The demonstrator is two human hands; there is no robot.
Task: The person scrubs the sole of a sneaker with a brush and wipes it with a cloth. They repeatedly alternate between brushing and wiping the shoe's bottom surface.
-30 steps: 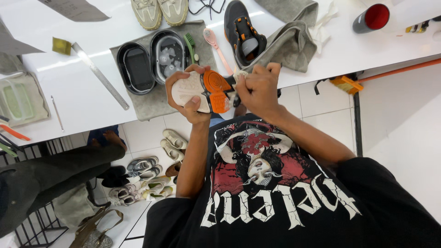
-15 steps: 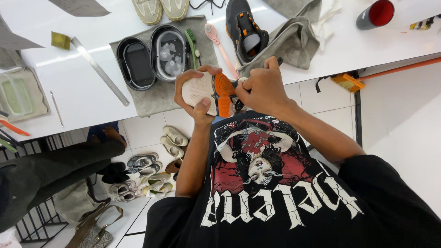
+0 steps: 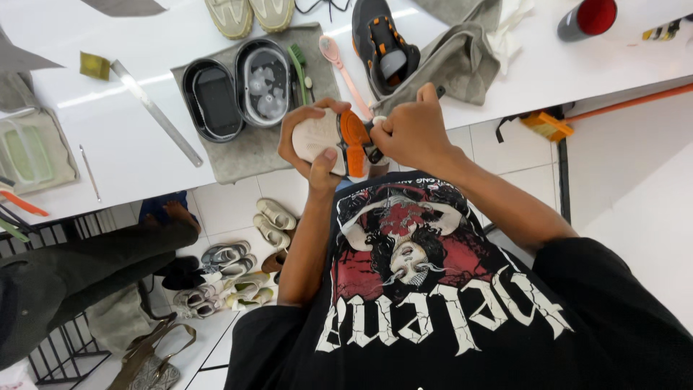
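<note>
The left hand [image 3: 312, 141] grips a sneaker [image 3: 332, 137], sole up; the right hand [image 3: 411, 130] is closed at its heel, contents hidden. Behind, one black tub [image 3: 264, 83] holds sudsy water, its neighbour [image 3: 212, 100] something dark.

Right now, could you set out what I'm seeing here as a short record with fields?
Left hand: left hand grips a shoe, sole up, pale with an orange heel
Right hand: right hand closed at the shoe's heel end; what it holds is hidden
Table: white table with a grey mat
On mat: two oval tubs, a green brush, a pink brush
Farther back: dark shoe with orange trim, grey cloth
Floor: several shoes
</note>
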